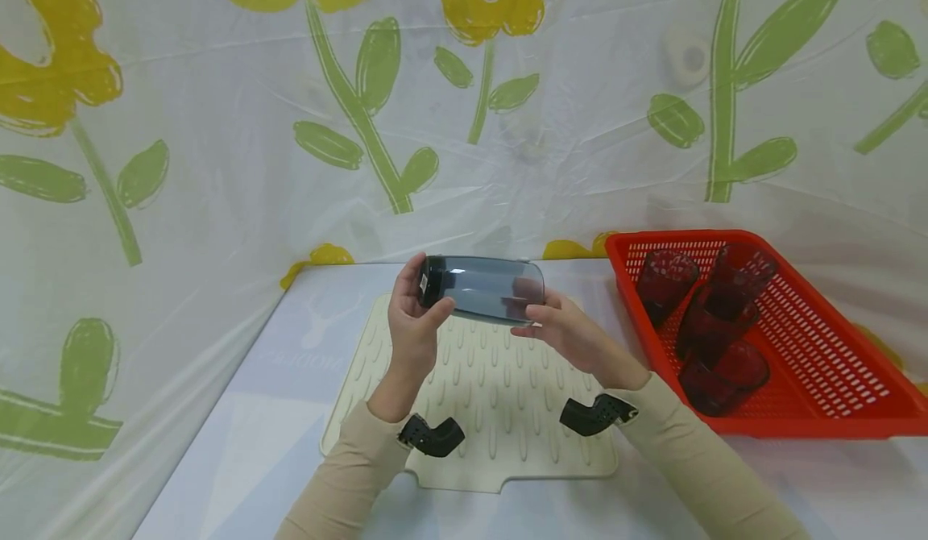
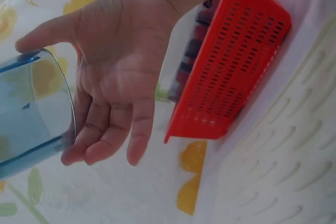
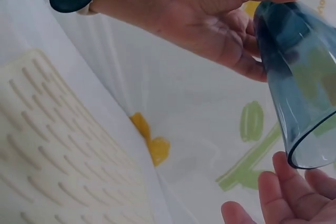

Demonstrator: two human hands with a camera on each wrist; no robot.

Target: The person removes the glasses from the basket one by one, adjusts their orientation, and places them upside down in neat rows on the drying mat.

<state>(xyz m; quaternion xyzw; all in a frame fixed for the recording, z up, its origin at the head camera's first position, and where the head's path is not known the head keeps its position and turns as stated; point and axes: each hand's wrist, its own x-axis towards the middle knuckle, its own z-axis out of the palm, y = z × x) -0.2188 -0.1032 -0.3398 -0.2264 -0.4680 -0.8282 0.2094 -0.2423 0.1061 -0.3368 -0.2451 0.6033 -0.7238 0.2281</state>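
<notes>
A clear blue-grey drinking glass (image 1: 482, 282) lies sideways in the air over the draining mat, its dark thick base to the left, where a small pale label shows. My left hand (image 1: 412, 326) grips it round the base, thumb on the near side. At the rim, my right hand (image 1: 576, 334) holds the glass lightly between thumb and fingers. The left wrist view shows that right hand (image 2: 121, 56) with its outer fingers free of the glass. In the right wrist view the left hand (image 3: 210, 19) clasps the base, and right fingers (image 3: 296, 200) touch the rim.
Below the hands a cream draining mat (image 1: 500, 411) with raised ridges lies on the white table (image 1: 239, 411). To the right stands a red perforated basket (image 1: 834, 363) holding several dark-looking glasses (image 1: 718, 306). A flower-patterned sheet (image 1: 565, 169) hangs behind the table.
</notes>
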